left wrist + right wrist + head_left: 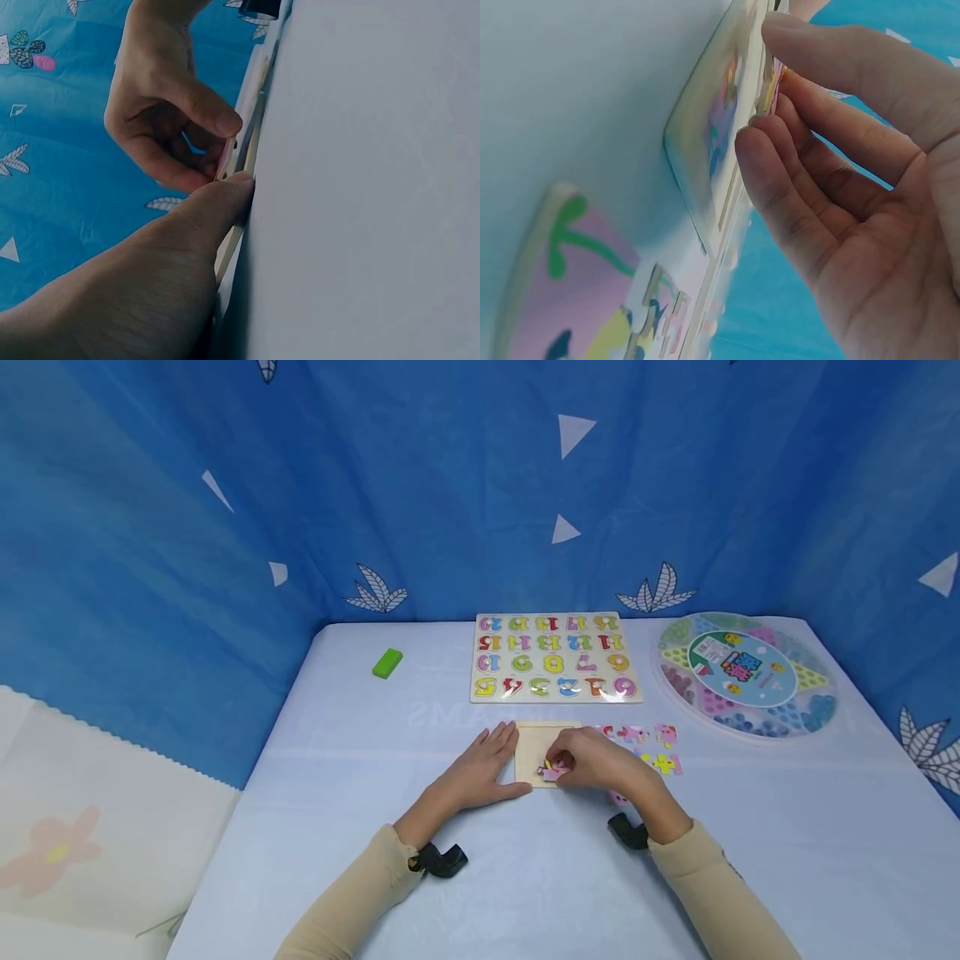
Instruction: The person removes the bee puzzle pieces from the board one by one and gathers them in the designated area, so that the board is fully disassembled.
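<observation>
A shallow wooden puzzle tray (pixel 531 743) lies flat on the table in the head view. My left hand (pixel 478 773) rests along its left edge, fingers fairly straight, with the thumb by the near left corner. Over the tray's near right part, my right hand (pixel 596 760) pinches a pink and yellow jigsaw piece (pixel 552 772) between thumb and fingers. The right wrist view shows that jigsaw piece (pixel 771 88) held tilted above the tray. Loose jigsaw pieces (pixel 665 764) lie to the tray's right, some partly hidden behind the right hand and forearm.
Behind the tray lies a number puzzle board (pixel 555 658). A round clear box of coloured beads (pixel 813 718) sits at the back right. Toward the back left is a green block (pixel 387 663). A blue patterned curtain (pixel 480 485) hangs behind the table.
</observation>
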The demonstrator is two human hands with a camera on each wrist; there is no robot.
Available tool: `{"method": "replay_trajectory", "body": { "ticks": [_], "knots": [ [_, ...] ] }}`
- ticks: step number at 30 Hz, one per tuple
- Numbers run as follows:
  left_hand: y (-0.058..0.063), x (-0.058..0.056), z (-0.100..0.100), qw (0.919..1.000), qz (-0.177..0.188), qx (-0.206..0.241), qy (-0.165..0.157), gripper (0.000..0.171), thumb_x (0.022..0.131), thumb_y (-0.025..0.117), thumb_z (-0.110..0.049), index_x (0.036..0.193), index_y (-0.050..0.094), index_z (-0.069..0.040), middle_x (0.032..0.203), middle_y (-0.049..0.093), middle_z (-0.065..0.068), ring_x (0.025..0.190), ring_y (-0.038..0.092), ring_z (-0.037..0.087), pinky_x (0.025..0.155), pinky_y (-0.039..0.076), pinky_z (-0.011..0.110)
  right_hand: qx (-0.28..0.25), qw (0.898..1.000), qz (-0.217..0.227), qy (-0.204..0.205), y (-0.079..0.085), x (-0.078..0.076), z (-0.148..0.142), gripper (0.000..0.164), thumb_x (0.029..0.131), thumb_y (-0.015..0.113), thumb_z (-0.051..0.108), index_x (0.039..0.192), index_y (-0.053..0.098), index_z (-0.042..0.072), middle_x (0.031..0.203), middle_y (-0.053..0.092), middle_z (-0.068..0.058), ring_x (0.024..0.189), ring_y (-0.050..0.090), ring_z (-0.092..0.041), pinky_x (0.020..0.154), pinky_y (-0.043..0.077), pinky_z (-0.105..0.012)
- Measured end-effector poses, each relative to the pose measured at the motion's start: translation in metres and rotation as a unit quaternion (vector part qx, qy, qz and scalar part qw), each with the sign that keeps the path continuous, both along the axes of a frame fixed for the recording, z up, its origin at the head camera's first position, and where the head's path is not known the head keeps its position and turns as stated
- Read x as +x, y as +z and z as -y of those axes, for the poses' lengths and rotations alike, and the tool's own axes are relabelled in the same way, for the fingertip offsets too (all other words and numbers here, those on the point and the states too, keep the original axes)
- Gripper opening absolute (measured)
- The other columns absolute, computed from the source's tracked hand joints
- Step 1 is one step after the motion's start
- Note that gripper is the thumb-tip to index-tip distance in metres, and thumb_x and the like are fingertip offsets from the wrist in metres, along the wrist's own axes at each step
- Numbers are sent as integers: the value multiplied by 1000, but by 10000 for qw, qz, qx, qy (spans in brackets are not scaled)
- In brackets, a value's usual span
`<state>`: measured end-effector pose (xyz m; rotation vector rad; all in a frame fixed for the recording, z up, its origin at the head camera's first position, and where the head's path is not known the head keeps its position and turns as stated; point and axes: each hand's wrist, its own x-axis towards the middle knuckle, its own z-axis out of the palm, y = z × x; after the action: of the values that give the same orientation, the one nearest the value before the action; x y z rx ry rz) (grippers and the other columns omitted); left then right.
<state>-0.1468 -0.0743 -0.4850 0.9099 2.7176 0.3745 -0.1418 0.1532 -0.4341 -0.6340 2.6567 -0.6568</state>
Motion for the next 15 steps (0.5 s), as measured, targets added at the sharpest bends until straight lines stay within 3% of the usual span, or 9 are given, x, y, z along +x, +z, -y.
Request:
{"method": "replay_trajectory", "body": {
  "ticks": [15],
  "knots": [
    [1,0,-1,10000,14,-30,4,96,91,48,-67,156,12,-6,165,8,6,154,6,19,126,10,39,-107,9998,75,-172,1,11,-24,27,75,84,15,100,75,10,90,65,5,76,52,-11,68,49,-22]
  ]
}}
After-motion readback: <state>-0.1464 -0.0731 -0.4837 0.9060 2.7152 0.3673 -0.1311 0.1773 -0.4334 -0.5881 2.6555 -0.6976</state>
